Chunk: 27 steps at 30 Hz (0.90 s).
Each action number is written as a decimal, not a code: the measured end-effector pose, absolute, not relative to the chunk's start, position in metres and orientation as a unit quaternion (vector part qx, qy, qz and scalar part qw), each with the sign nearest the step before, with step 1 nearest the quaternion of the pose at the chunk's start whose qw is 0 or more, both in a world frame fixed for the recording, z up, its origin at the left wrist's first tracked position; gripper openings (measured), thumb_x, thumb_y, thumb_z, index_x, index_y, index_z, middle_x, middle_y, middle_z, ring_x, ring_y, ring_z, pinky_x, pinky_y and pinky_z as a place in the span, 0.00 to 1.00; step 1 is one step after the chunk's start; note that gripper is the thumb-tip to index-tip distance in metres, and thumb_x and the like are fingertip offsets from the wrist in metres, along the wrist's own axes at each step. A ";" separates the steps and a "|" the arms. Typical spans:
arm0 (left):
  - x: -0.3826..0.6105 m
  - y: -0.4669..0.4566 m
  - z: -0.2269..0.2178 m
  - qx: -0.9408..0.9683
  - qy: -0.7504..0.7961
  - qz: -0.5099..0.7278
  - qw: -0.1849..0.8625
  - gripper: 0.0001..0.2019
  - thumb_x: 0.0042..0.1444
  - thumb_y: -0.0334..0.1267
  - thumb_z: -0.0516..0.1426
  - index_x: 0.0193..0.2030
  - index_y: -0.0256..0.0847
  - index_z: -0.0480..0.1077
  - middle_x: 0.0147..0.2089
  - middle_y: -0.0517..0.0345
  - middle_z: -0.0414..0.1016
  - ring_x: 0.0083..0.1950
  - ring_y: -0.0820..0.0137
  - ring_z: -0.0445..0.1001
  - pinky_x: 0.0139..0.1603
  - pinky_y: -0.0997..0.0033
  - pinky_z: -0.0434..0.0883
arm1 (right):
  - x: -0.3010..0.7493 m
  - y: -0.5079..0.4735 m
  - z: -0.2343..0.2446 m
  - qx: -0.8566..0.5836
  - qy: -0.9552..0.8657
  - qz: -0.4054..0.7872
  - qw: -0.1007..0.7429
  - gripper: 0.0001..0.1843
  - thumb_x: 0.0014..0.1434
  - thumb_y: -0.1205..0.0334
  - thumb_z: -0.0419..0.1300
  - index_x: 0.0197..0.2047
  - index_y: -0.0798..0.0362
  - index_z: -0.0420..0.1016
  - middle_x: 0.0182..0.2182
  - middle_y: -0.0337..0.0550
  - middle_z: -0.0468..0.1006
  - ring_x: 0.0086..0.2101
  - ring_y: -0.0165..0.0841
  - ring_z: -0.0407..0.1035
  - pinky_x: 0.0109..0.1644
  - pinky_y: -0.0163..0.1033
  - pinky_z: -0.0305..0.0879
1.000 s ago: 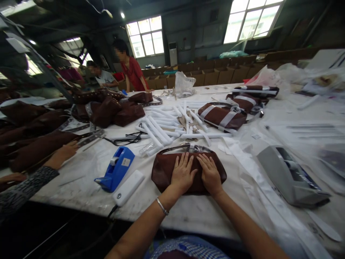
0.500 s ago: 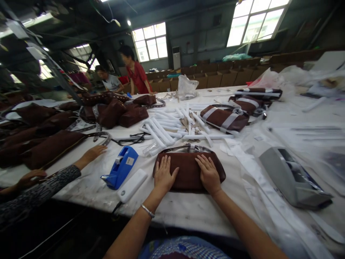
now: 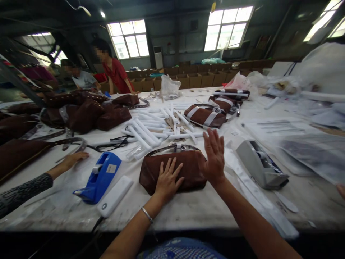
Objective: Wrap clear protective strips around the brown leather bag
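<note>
brown bag point(image 3: 190, 167): long axis left-right | left grip point(image 3: 167, 183) nearer, spread flat on it, empty | right grip point(image 3: 215, 162) open, empty, at its right end

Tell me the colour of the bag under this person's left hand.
Dark reddish brown; the bag shows best in the head view.

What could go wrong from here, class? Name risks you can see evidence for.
The brown bag might slide, as only the left hand lies flat on it; the right hand is raised at its right end.
The cord from the white box runs over the edge of the table, so a snag could drag the box.
White tubes heaped behind the bag could get knocked about.
</note>
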<state>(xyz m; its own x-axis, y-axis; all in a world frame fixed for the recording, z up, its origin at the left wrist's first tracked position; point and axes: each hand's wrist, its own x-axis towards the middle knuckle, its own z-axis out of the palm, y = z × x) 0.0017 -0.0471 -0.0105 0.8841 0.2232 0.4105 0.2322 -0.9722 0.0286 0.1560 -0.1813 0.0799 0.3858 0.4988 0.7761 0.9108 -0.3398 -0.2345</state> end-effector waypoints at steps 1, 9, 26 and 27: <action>0.002 -0.047 -0.010 -0.970 -0.115 -0.212 0.009 0.30 0.67 0.50 0.51 0.74 0.53 0.50 0.78 0.53 0.41 0.77 0.55 0.43 0.73 0.37 0.46 | 0.159 -0.181 0.076 -0.767 -0.466 -0.299 0.323 0.37 0.70 0.55 0.51 0.75 0.57 0.42 0.72 0.55 0.47 0.71 0.49 0.40 0.72 0.63 0.39; 0.007 -0.045 -0.013 -0.967 -0.110 -0.228 0.009 0.30 0.66 0.48 0.52 0.73 0.51 0.51 0.77 0.54 0.47 0.77 0.56 0.46 0.74 0.38 0.47 | 0.178 -0.164 0.021 -0.820 -0.529 -0.143 0.168 0.32 0.70 0.52 0.50 0.71 0.61 0.56 0.68 0.58 0.59 0.68 0.47 0.50 0.71 0.58 0.50; 0.002 -0.041 0.080 -0.936 -0.156 -0.309 -0.063 0.30 0.70 0.45 0.46 0.75 0.40 0.46 0.77 0.50 0.44 0.78 0.59 0.41 0.75 0.47 0.49 | 0.166 -0.153 -0.004 -0.756 -0.610 -0.170 0.165 0.27 0.72 0.60 0.47 0.72 0.51 0.55 0.70 0.46 0.56 0.69 0.42 0.49 0.71 0.54 0.52; 0.004 -0.039 0.084 -0.936 -0.156 -0.311 -0.048 0.31 0.70 0.47 0.46 0.75 0.41 0.45 0.78 0.51 0.43 0.78 0.58 0.40 0.76 0.45 0.45 | 0.167 -0.153 -0.004 -0.753 -0.613 -0.174 0.165 0.27 0.72 0.60 0.47 0.72 0.50 0.55 0.70 0.46 0.57 0.69 0.42 0.49 0.70 0.54 0.52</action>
